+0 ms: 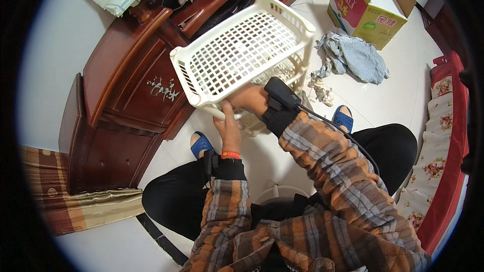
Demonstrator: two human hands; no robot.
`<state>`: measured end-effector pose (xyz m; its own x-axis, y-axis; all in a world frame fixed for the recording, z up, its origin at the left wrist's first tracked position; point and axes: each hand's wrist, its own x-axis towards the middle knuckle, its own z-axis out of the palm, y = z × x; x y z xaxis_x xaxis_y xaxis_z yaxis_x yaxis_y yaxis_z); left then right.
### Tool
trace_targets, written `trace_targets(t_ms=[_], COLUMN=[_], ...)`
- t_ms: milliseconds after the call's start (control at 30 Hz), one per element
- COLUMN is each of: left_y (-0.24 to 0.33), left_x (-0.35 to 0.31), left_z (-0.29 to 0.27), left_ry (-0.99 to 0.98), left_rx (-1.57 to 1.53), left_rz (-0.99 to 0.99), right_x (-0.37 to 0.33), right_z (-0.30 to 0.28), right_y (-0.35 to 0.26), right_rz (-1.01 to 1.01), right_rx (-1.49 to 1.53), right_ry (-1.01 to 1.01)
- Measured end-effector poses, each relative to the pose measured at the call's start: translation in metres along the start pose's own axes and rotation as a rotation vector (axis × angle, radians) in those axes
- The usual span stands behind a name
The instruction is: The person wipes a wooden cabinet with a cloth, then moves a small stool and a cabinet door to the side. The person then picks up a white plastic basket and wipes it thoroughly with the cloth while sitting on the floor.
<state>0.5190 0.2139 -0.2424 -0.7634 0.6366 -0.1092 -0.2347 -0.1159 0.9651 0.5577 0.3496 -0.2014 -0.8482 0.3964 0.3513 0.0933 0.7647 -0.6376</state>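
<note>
A white plastic storage rack [242, 53] with a lattice-bottomed basket on top stands tilted in front of me. Lower tiers show partly through and beneath it. My left hand [230, 133] is closed round the post below the basket's near left corner, its thumb pointing up. A red band circles that wrist. My right hand [250, 99] reaches in under the near edge of the top basket. Its fingers are hidden behind the rack, so I cannot tell what they grip.
Dark red wooden cabinets [131, 78] stand close on the left. An open carton [373, 12], a crumpled grey-blue cloth [355, 58] and some crumpled scraps [321, 90] lie beyond the rack. A red-edged seat with flowered fabric [428, 156] is on the right.
</note>
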Motion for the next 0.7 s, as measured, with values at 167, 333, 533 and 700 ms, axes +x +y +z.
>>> trace_targets(t_ms=[167,333,533,700], left_y=[-0.007,-0.010,-0.023,-0.025], left_x=[0.001,0.004,0.011,0.006], left_z=[0.004,-0.001,0.002,0.004], left_ry=[0.020,0.025,-0.016,0.005], left_rx=[-0.005,0.022,-0.072,-0.051], left_rz=[0.009,-0.001,0.132,0.104], right_x=[-0.002,-0.002,-0.030,-0.046], right_z=[-0.032,-0.020,-0.014,-0.042], right_y=[0.000,-0.013,-0.013,-0.028], right_rz=[0.118,0.127,0.061,0.107], right_rx=[0.020,-0.054,0.104,-0.042], right_ry=[-0.258,-0.173,-0.156,-0.273])
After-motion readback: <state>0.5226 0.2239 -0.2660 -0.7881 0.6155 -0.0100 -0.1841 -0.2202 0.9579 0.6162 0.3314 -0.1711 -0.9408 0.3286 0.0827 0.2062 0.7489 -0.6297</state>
